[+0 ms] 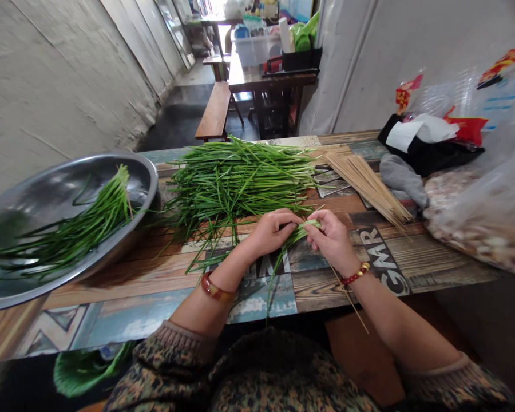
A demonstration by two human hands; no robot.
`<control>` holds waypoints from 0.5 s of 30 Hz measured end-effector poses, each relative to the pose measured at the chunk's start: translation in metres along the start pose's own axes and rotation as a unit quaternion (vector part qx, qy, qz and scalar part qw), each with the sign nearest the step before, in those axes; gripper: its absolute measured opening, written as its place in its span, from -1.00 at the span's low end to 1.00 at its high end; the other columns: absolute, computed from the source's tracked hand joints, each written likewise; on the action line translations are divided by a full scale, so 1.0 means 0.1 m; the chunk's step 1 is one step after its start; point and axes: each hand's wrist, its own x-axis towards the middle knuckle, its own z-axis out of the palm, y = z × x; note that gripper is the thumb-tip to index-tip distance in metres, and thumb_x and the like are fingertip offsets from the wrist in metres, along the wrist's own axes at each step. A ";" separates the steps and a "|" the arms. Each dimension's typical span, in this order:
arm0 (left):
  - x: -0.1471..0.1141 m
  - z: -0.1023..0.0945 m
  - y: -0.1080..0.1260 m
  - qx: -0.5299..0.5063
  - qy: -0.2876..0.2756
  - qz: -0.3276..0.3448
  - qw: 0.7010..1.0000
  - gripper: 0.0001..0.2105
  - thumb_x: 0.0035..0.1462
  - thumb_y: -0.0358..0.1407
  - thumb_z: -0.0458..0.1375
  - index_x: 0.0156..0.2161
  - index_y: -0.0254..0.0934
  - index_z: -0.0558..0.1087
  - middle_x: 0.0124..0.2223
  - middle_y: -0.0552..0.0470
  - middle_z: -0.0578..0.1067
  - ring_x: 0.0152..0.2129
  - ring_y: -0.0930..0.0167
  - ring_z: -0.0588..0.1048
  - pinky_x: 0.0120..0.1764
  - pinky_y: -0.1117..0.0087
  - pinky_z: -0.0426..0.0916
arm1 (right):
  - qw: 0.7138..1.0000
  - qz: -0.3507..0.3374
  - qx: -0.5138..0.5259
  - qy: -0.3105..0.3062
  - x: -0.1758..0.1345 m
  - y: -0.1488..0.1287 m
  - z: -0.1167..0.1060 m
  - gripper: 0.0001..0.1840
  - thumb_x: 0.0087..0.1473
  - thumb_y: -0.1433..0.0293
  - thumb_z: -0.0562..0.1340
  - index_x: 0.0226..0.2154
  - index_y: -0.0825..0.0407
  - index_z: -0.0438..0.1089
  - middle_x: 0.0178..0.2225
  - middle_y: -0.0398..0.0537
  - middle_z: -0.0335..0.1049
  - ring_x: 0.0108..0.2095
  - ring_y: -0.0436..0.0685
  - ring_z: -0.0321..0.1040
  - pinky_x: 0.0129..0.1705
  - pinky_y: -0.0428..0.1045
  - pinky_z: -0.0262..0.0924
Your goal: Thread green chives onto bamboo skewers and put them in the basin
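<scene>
Over the table's front part, my left hand (274, 232) pinches a small bunch of green chives (300, 232), its leaves trailing down to the left. My right hand (332, 237) is closed at the pale stem end of that bunch. A thin bamboo skewer (347, 294) runs out below my right palm toward my lap; its upper part is hidden by the fingers. Just beyond my hands lies a large heap of loose chives (244, 177), stems to the right. Several bamboo skewers (364, 186) lie in a bundle to the right of the heap.
On the left stands a wide metal basin (64, 166) with skewered chives (90, 217) inside. A clear plastic bag (493, 212) of pale pieces, a grey cloth (402, 178) and a black bag (429, 154) crowd the right. Beyond are a bench (214, 109) and another table (268, 81).
</scene>
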 end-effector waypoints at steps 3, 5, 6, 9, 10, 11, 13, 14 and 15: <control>0.01 -0.07 -0.05 0.036 0.070 -0.027 0.997 -0.81 0.17 -0.43 0.05 -0.28 -0.30 0.53 -0.31 -0.03 0.54 -0.34 0.43 0.48 -0.24 0.41 0.36 | 1.000 0.006 -0.013 -0.020 0.00 -0.01 0.00 -0.66 0.03 0.15 0.26 -0.24 0.02 0.22 -0.62 -0.31 0.28 -0.71 -0.10 0.17 -0.68 -0.18 0.05; 0.03 -0.12 -0.09 0.074 0.147 -0.039 0.986 -0.82 0.17 -0.41 0.05 -0.28 -0.30 0.53 -0.32 -0.03 0.53 -0.35 0.44 0.47 -0.25 0.41 0.34 | 0.999 0.012 -0.018 -0.034 0.00 -0.02 0.00 -0.66 0.04 0.16 0.26 -0.23 0.02 0.23 -0.63 -0.31 0.27 -0.71 -0.10 0.16 -0.67 -0.18 0.05; 0.03 -0.14 -0.12 0.094 0.175 -0.038 0.979 -0.82 0.18 -0.40 0.05 -0.27 -0.29 0.52 -0.31 -0.03 0.52 -0.34 0.43 0.46 -0.24 0.41 0.34 | 0.999 0.014 -0.020 -0.037 0.00 -0.02 0.00 -0.66 0.04 0.16 0.25 -0.23 0.02 0.23 -0.63 -0.31 0.27 -0.71 -0.10 0.16 -0.67 -0.18 0.05; 0.04 -0.17 -0.18 0.175 0.180 -0.021 0.968 -0.82 0.19 -0.38 0.05 -0.24 -0.29 0.51 -0.29 -0.04 0.50 -0.30 0.39 0.43 -0.20 0.37 0.31 | 0.999 0.016 -0.027 -0.035 0.00 -0.02 0.00 -0.66 0.05 0.16 0.24 -0.22 0.02 0.22 -0.63 -0.31 0.28 -0.71 -0.10 0.15 -0.67 -0.18 0.04; 0.05 -0.17 -0.19 0.208 0.166 -0.017 0.964 -0.83 0.18 -0.38 0.06 -0.23 -0.29 0.51 -0.27 -0.05 0.50 -0.29 0.37 0.42 -0.19 0.35 0.30 | 0.999 0.016 -0.030 -0.034 0.00 -0.02 0.00 -0.66 0.06 0.15 0.23 -0.22 0.03 0.23 -0.63 -0.30 0.28 -0.71 -0.10 0.15 -0.67 -0.18 0.04; 0.05 -0.16 -0.19 0.241 0.150 -0.015 0.959 -0.83 0.18 -0.38 0.07 -0.22 -0.28 0.52 -0.25 -0.06 0.50 -0.27 0.35 0.41 -0.17 0.32 0.28 | 0.999 0.016 -0.035 -0.035 0.00 -0.02 0.00 -0.66 0.07 0.15 0.22 -0.21 0.03 0.24 -0.63 -0.30 0.27 -0.71 -0.10 0.15 -0.67 -0.18 0.04; 0.07 -0.15 -0.17 0.297 0.122 -0.015 0.947 -0.82 0.16 -0.37 0.08 -0.19 -0.26 0.51 -0.21 -0.07 0.50 -0.25 0.32 0.37 -0.16 0.28 0.25 | 0.998 0.017 -0.046 -0.035 0.00 -0.01 0.00 -0.65 0.09 0.14 0.20 -0.19 0.04 0.26 -0.64 -0.29 0.27 -0.71 -0.10 0.15 -0.67 -0.17 0.04; 0.08 -0.14 -0.16 0.320 0.108 -0.015 0.941 -0.82 0.16 -0.36 0.09 -0.16 -0.24 0.51 -0.18 -0.07 0.50 -0.23 0.30 0.36 -0.16 0.26 0.23 | 0.998 0.018 -0.054 -0.035 0.00 -0.01 0.00 -0.65 0.09 0.13 0.19 -0.19 0.05 0.27 -0.64 -0.28 0.27 -0.71 -0.09 0.15 -0.67 -0.17 0.05; 0.09 -0.13 -0.14 0.339 0.094 -0.014 0.936 -0.81 0.16 -0.36 0.09 -0.15 -0.22 0.51 -0.17 -0.07 0.50 -0.22 0.28 0.35 -0.17 0.25 0.21 | 0.997 0.019 -0.062 -0.035 -0.01 -0.01 0.00 -0.64 0.10 0.13 0.19 -0.19 0.06 0.28 -0.64 -0.28 0.27 -0.71 -0.09 0.15 -0.67 -0.17 0.05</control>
